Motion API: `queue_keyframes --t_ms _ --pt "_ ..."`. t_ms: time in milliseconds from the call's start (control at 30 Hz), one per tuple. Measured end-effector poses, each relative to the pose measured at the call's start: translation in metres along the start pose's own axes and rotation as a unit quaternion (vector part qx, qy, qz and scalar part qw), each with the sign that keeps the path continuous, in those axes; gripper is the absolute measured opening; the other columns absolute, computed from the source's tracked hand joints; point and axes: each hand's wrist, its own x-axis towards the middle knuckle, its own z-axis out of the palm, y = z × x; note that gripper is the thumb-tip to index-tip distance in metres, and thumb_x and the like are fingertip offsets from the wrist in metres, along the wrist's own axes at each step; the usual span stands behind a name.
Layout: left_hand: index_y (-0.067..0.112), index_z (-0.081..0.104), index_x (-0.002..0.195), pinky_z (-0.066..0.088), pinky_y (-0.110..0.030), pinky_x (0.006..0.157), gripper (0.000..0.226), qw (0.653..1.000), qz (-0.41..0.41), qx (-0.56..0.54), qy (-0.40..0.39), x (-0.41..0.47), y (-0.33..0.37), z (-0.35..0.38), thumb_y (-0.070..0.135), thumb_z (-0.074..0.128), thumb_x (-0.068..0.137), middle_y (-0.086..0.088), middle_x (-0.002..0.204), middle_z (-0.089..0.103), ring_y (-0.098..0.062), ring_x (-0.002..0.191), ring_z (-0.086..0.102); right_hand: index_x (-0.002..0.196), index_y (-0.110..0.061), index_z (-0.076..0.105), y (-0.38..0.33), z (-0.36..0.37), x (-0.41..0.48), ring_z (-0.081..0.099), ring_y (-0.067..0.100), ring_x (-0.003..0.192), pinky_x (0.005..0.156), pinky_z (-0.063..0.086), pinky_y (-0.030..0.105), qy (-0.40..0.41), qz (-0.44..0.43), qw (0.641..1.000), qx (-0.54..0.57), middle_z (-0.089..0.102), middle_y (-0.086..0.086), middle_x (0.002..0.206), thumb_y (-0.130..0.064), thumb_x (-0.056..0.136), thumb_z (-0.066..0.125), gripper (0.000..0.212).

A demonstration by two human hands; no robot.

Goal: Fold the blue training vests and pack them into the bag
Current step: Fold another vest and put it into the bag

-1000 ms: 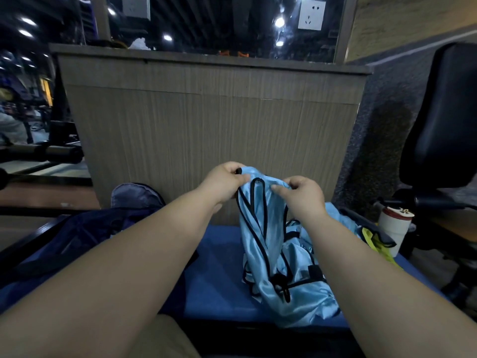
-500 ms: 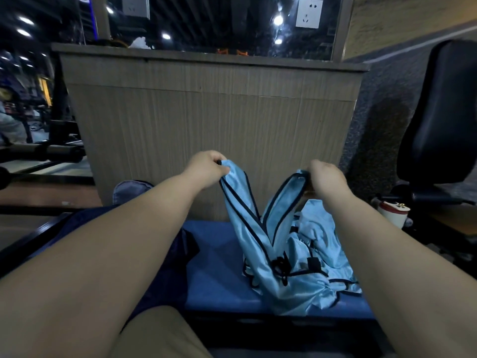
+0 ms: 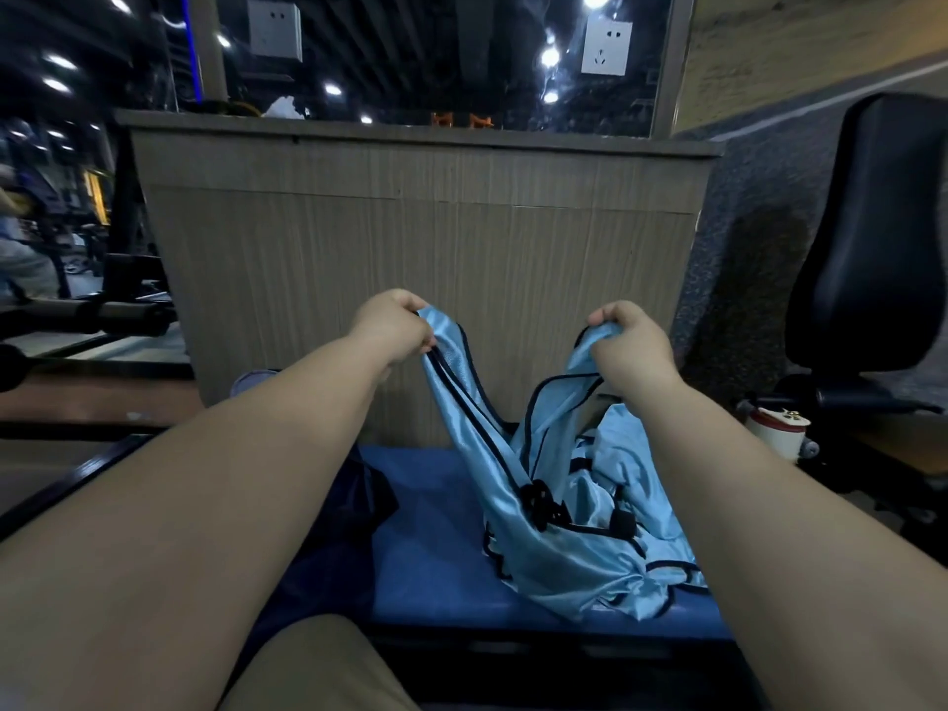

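Observation:
A shiny light-blue training vest (image 3: 559,536) with black trim hangs between my hands above a blue bench pad (image 3: 426,546). My left hand (image 3: 397,328) grips one shoulder strap at the upper left. My right hand (image 3: 628,341) grips the other strap at the upper right, so the vest forms a V. Its lower part lies crumpled on the pad, where more light-blue cloth is bunched; I cannot tell how many vests are in the heap. A dark navy bag (image 3: 333,536) lies at the left of the pad, mostly hidden by my left forearm.
A wood-grain counter panel (image 3: 410,248) stands right behind the bench. A black office chair (image 3: 872,248) is at the right, with a white cup with a red band (image 3: 777,431) beside it. Gym equipment (image 3: 102,315) sits at the far left. My knee (image 3: 318,664) is at the bottom.
My hands have drawn apart from a joined grip on the bunched vest, spreading its two straps left and right and lifting the top higher.

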Motion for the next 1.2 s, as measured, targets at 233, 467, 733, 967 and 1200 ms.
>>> queue_keyframes --t_ms 233,467,733,967,1200 --pt "0.017 0.059 0.091 0.038 -0.023 0.057 0.025 0.980 0.072 0.182 0.040 -0.011 0.014 -0.006 0.006 0.076 0.077 0.002 0.091 0.059 -0.013 0.077 0.053 0.116 -0.027 0.046 -0.014 -0.006 -0.006 0.040 0.012 0.053 0.040 0.032 0.022 -0.031 -0.024 0.999 0.020 0.053 0.002 0.084 0.007 0.088 0.033 0.046" --pt "0.016 0.060 0.087 0.032 -0.019 0.052 0.018 0.964 0.152 0.148 0.161 -0.005 0.033 -0.016 0.000 0.052 0.084 -0.006 0.104 0.060 -0.015 0.076 0.053 0.089 -0.020 0.050 -0.032 -0.012 -0.001 0.041 0.013 0.060 0.051 0.033 0.028 0.017 -0.085 0.996 0.018 0.051 0.000 0.078 0.003 0.088 0.030 0.030" --pt "0.011 0.066 0.097 0.033 -0.017 0.077 0.010 0.944 0.217 0.090 0.233 -0.013 0.055 -0.026 0.011 0.057 0.094 0.003 0.110 0.045 -0.011 0.093 0.047 0.086 -0.015 0.051 -0.041 -0.026 0.000 0.044 0.011 0.064 0.054 0.035 0.029 0.158 -0.123 0.977 0.068 0.050 -0.003 0.075 0.001 0.089 0.034 0.023" --pt "0.014 0.065 0.101 0.037 -0.020 0.080 0.010 0.948 0.218 0.062 0.224 -0.019 0.063 -0.020 0.015 0.056 0.096 0.005 0.115 0.041 -0.013 0.097 0.049 0.089 -0.023 0.057 -0.043 -0.037 0.004 0.052 0.016 0.089 0.069 0.037 0.027 0.182 -0.147 0.971 0.058 0.057 0.001 0.105 -0.002 0.086 0.040 0.026" --pt "0.017 0.054 0.126 0.037 -0.022 0.078 0.049 0.942 0.228 0.100 0.225 -0.026 0.067 -0.022 -0.008 0.046 0.084 -0.003 0.133 0.041 -0.016 0.099 0.045 0.091 -0.031 0.056 -0.035 -0.053 0.005 0.057 0.019 0.090 0.071 0.047 0.033 0.236 -0.115 0.960 0.097 0.058 0.003 0.112 -0.006 0.090 0.041 0.028"
